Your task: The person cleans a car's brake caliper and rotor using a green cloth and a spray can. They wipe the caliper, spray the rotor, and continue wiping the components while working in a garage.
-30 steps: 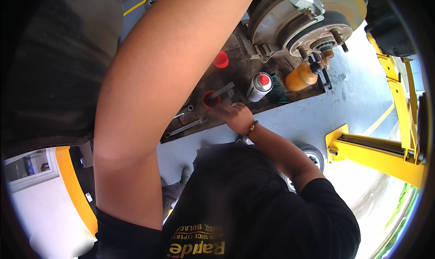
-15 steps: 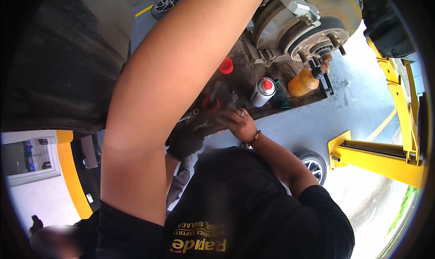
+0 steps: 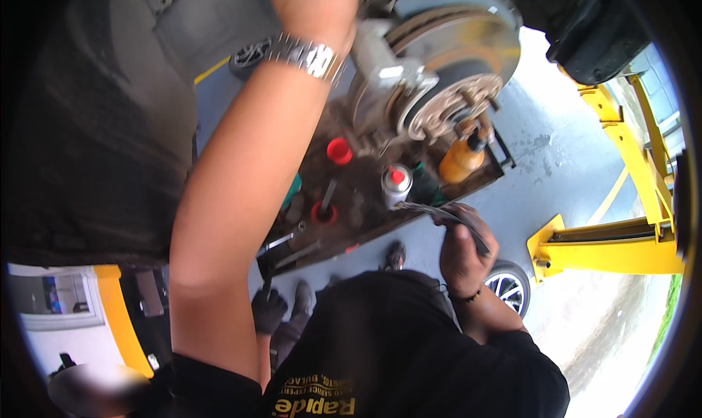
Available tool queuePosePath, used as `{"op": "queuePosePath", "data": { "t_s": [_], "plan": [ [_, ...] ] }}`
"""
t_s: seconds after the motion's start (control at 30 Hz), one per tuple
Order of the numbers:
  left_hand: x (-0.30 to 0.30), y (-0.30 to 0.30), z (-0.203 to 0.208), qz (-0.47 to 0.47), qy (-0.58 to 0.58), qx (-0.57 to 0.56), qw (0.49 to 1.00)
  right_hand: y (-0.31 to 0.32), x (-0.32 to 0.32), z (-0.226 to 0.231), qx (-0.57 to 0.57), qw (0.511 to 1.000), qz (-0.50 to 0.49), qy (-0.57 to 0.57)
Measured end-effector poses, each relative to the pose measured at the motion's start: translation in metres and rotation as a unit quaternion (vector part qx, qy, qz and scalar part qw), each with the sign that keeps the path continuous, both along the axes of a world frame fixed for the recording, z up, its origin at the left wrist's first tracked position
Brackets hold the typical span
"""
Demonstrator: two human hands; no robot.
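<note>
My left hand [image 3: 314, 5] is raised at the top edge beside the brake caliper [image 3: 391, 67]; its fingers are out of the picture, so its grip cannot be seen. My right hand [image 3: 468, 253] is closed around slim pliers [image 3: 457, 219] with dark handles, their silvery tips pointing left toward a spray can [image 3: 397, 186] with a red cap. The pliers are somewhat blurred. Above the can, a rusty brake disc [image 3: 468, 49] and wheel hub [image 3: 457, 104] with studs hang exposed. A yellow spray bottle [image 3: 461, 162] stands below the hub.
A dark tool tray [image 3: 365, 235] bears a red cup [image 3: 339, 151], a socket wrench [image 3: 285, 241] and other tools. A co-worker's gloved hand [image 3: 269, 310] is near its left end. A yellow lift arm [image 3: 607, 250] extends at right, above a loose wheel [image 3: 506, 290].
My right hand has moved right, away from the tray's tools, and now holds the pliers. My left arm has shifted left, bringing wrist and watch into view. The whole view has shifted.
</note>
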State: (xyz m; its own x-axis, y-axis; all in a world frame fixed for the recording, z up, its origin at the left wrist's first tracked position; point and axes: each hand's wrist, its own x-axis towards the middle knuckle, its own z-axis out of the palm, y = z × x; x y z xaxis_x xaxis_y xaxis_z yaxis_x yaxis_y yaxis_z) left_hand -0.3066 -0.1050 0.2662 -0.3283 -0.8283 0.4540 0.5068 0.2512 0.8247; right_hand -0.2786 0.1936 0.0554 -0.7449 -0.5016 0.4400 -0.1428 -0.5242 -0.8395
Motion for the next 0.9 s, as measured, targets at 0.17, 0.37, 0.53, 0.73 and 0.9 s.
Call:
{"op": "queuePosePath", "data": {
  "t_s": [0.17, 0.37, 0.53, 0.73, 0.9],
  "plan": [
    [0.002, 0.016, 0.011, -0.032, 0.113, 0.041, 0.992, -0.002, -0.094, 0.096, -0.228, 0.958, -0.093, 0.146],
    [0.007, 0.009, 0.013, -0.110, 0.137, 0.147, 0.973, -0.062, -0.162, 0.180, -0.100, 0.935, -0.160, 0.300],
    [0.017, 0.004, 0.007, -0.108, 0.138, 0.232, 0.957, -0.115, -0.172, 0.235, -0.019, 0.905, -0.152, 0.396],
    [0.015, 0.015, 0.012, -0.108, 0.157, 0.205, 0.960, -0.146, -0.174, 0.268, -0.012, 0.864, -0.118, 0.489],
    [0.013, 0.022, 0.016, -0.081, 0.173, 0.179, 0.965, -0.151, -0.166, 0.270, -0.021, 0.842, -0.123, 0.525]
  ]
}}
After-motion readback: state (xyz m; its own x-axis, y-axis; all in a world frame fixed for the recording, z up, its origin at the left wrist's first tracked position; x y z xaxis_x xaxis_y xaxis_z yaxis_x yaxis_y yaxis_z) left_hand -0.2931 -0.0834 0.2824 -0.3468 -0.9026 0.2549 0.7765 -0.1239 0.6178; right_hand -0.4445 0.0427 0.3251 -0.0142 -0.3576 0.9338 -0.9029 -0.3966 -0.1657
